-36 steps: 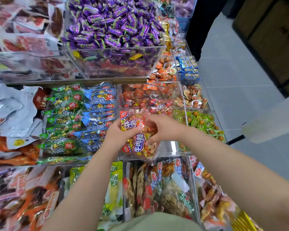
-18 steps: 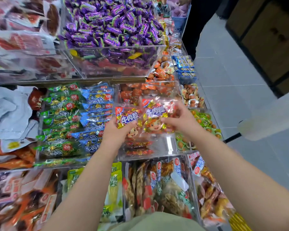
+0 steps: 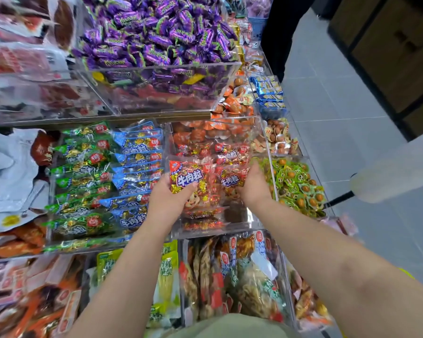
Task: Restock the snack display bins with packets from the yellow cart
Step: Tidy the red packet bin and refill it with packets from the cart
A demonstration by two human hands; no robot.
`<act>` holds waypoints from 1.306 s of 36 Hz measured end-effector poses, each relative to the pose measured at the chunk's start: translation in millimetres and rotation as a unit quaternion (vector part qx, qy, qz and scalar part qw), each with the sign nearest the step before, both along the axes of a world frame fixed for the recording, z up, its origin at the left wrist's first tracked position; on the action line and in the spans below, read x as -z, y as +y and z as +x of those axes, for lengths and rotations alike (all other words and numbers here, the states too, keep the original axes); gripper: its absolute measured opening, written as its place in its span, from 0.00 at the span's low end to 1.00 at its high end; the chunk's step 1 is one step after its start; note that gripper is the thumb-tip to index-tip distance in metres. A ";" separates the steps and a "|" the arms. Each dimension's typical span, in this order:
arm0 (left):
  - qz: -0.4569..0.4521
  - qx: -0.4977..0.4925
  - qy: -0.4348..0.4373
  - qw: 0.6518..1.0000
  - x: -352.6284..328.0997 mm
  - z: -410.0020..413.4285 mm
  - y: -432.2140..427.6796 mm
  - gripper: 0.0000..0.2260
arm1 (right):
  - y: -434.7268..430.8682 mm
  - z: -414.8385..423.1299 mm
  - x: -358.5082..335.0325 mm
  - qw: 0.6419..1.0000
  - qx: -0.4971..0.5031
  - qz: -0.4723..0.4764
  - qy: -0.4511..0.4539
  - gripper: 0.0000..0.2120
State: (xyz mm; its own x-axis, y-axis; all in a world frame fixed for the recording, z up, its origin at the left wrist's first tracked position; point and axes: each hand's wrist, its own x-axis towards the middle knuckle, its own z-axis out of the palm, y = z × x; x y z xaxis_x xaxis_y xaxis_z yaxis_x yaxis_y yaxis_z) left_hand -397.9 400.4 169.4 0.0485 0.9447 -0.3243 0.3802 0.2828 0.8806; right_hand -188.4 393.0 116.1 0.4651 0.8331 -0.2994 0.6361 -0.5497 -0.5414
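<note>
Two hands: the left hand (image 3: 167, 197) and the right hand (image 3: 254, 189) reach out over the shelf, and each has one red bag.
Near bins: under the arms sit yellow-green packets (image 3: 167, 276) and brown snack packets (image 3: 230, 276) in clear boxes.
Change: one second ago the hands were pressed together round a bunch of bags. Half a second ago they had pulled apart with one bag each. Now both bags are a bit lower, and more of the red bags at the back of the bin show above them.
Left hand grip: fingers are curled round the lower left part of the left red packet (image 3: 188, 178), with the thumb across its front.
Right hand grip: fingers are curled round the right edge of the right red packet (image 3: 231, 178); only the back of the hand shows.
Where the packets are: side by side, edges meeting, held just over the clear bin (image 3: 239, 226) in the middle row.
How the packets look: shiny see-through red bags with big blue and white letters, a cartoon face low down, and small gold and red wrapped bits inside.
Left of the bin: blue packets (image 3: 137, 164), then green packets (image 3: 81, 172).
Right of the bin: green round sweets (image 3: 296, 186).
Far back: a big clear box heaped with purple sweets (image 3: 156, 32).
</note>
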 end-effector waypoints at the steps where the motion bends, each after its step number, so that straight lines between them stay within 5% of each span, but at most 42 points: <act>1: 0.000 0.004 0.001 1.000 0.8 -0.4 0.1 0.09 | -0.4 -0.8 2.0 0.996 -0.048 0.001 -0.069 0.44; 4: -0.003 0.016 0.000 1.000 3.8 -0.4 0.2 0.08 | 0.9 1.4 3.1 0.904 -0.256 -0.022 -0.342 0.51; 8: -0.006 0.011 -0.014 1.000 4.0 1.1 0.4 0.09 | 9.4 4.3 0.0 0.861 -0.316 -0.051 -0.395 0.33; 12: -0.014 0.012 -0.012 1.000 5.5 1.8 1.1 0.10 | 12.4 2.9 7.4 0.889 -0.336 -0.148 -0.274 0.19; 16: -0.015 0.013 -0.017 1.000 5.0 1.8 1.7 0.09 | 12.2 9.2 21.2 0.916 -0.318 -0.143 -0.197 0.14; 23: -0.017 0.012 -0.019 1.000 4.0 2.5 1.5 0.10 | 19.4 3.0 25.3 0.941 -0.254 -0.142 -0.171 0.19; 28: -0.046 0.011 -0.068 0.997 2.0 2.2 1.6 0.06 | 14.2 9.3 16.8 0.951 -0.245 -0.166 -0.093 0.08; 32: -0.066 0.031 -0.106 0.992 1.3 2.2 1.2 0.08 | 10.9 10.9 -17.6 0.983 -0.084 -0.052 0.152 0.11; 35: -0.071 0.081 -0.120 0.987 0.0 3.5 -0.2 0.11 | 7.0 8.0 -53.0 0.940 -0.069 0.017 0.334 0.12; 38: -0.071 0.160 -0.131 0.976 -1.3 8.0 1.3 0.11 | 4.4 4.0 -77.2 0.954 -0.230 0.059 0.185 0.31; 41: -0.042 0.207 -0.111 0.971 -0.9 16.7 3.5 0.10 | 10.3 -0.4 -85.8 0.915 -0.386 0.114 0.009 0.43; 44: -0.056 0.196 -0.103 0.974 3.2 22.4 6.5 0.09 | 13.9 -1.4 -89.7 0.918 -0.394 0.021 0.040 0.40; 47: -0.052 0.197 -0.032 0.978 8.5 19.4 10.0 0.22 | 15.3 8.9 -89.3 0.918 -0.396 -0.021 -0.019 0.30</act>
